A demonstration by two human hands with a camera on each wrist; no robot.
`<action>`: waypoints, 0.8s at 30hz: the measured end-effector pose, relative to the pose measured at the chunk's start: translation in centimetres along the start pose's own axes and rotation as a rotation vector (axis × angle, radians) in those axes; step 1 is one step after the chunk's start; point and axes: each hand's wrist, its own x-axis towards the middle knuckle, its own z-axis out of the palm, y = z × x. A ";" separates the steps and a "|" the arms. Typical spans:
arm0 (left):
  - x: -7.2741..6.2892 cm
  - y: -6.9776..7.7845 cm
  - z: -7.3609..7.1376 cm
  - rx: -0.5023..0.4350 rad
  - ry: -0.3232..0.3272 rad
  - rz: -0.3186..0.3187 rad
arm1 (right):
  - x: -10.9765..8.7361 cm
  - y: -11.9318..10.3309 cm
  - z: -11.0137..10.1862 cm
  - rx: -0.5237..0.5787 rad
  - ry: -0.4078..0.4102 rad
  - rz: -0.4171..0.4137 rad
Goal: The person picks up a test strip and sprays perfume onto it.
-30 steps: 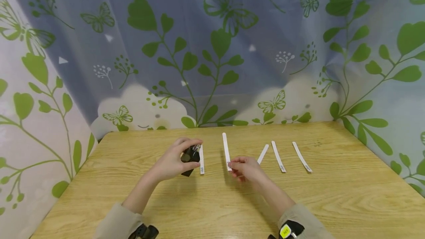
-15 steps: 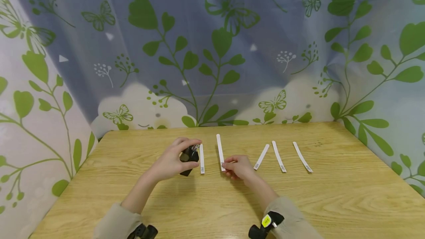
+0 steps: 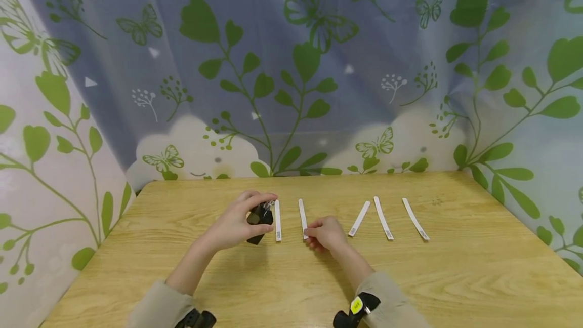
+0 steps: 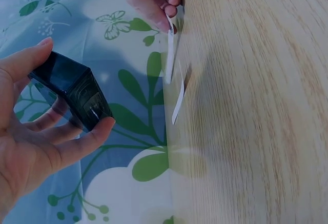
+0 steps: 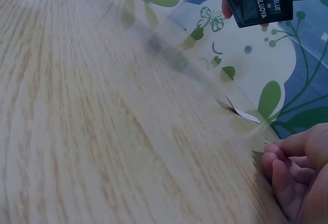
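My left hand [image 3: 233,224] holds a dark glass perfume bottle [image 3: 261,215] above the table, fingers and thumb on opposite sides. White lettering and a silver spray neck show on the bottle [image 5: 260,7] in the right wrist view. Right beside it in the head view, a white paper test strip [image 3: 278,222] lies on the table. My right hand [image 3: 329,233] pinches the near, printed end of a second test strip [image 3: 302,215] between thumb and fingers. That strip is low over the wood; whether its far end touches cannot be told.
To the right on the wooden table [image 3: 291,287] lie three more white strips: a slanted one [image 3: 359,219], a curved one [image 3: 383,218] and the outermost one [image 3: 416,219]. A leaf-patterned curtain [image 3: 291,90] hangs behind the table's far edge.
My right hand has moved left with its strip, towards the bottle, and then the strip's far end has come down. The left hand and bottle have hardly moved.
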 end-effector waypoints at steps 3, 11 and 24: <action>0.0 0.0 0.1 -0.003 -0.002 -0.004 | 0.0 0.0 0.0 -0.009 0.001 0.002; 0.0 0.3 0.0 0.001 -0.016 -0.007 | 0.0 0.0 -0.1 -0.036 0.013 -0.003; 0.2 0.4 0.1 -0.015 -0.025 -0.008 | -0.2 0.2 -1.1 0.052 0.024 0.016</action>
